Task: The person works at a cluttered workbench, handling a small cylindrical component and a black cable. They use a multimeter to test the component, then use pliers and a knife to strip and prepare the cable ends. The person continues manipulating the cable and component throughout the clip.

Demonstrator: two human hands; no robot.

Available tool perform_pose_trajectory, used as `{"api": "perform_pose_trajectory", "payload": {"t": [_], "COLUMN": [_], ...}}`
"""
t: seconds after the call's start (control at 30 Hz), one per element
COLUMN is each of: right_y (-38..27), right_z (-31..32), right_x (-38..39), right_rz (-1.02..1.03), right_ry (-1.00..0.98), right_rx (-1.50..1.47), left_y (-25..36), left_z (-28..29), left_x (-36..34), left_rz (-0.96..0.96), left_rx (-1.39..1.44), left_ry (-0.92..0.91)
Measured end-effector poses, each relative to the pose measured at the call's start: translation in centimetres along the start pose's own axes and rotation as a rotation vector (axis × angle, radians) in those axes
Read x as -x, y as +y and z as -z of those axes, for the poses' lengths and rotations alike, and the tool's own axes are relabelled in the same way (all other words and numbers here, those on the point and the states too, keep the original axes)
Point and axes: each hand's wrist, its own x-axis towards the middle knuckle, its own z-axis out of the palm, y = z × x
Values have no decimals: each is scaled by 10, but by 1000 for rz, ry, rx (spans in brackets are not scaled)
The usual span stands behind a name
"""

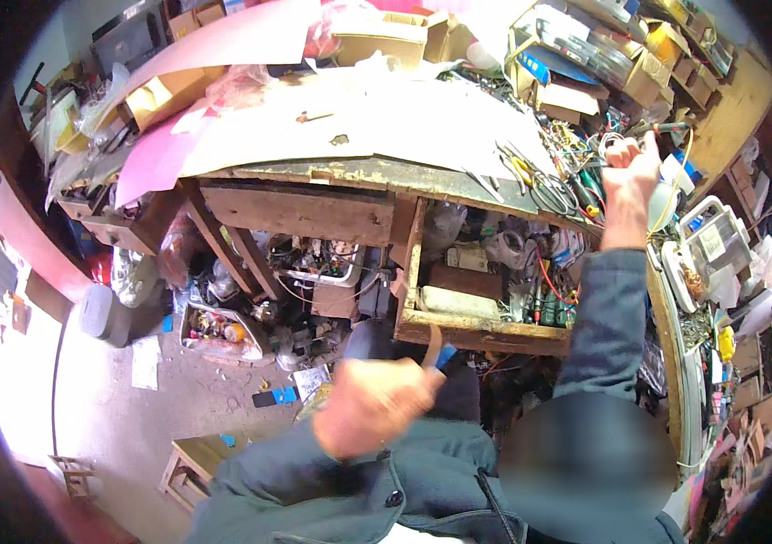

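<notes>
Blurred by motion, my left hand [372, 403] is closed in front of my body, below the open drawer. A curved tan piece [434, 346] and a small blue piece [446, 357] stick out beside its fingers; their kind is unclear. My right arm stretches to the right end of the cluttered workbench [359, 172]. There my right hand [631, 177] has its fingers curled at a slim, dark pen-shaped tool [671, 127], which looks like a soldering iron. A yellow cord [687, 168] runs near it. Pliers [524, 172] and tangled wires [576, 145] lie to the left of that hand.
An open wooden drawer [485, 334] juts toward me, full of boxes, bags and screwdrivers. Cardboard boxes [381, 38] stand along the back of the bench. On the left floor are a tray of parts [221, 332] and a small wooden stool [188, 464]. Clear plastic containers [714, 238] crowd the right side.
</notes>
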Motion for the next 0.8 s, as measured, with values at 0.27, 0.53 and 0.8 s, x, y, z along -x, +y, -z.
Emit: {"api": "perform_pose_trajectory", "payload": {"t": [0.27, 0.53, 0.8], "right_y": [-36, -53, -33], "right_z": [79, 126, 112], "right_x": [93, 173, 199], "right_rz": [-103, -172, -122], "right_ry": [-360, -498, -635], "right_rx": [272, 222, 285], "left_y": [-5, -61, -183], "left_z": [95, 68, -14], "left_x": [-142, -334, -280], "left_rz": [-172, -891, -538], "left_rx": [-867, -1009, -782], "left_ry": [191, 191, 75]}}
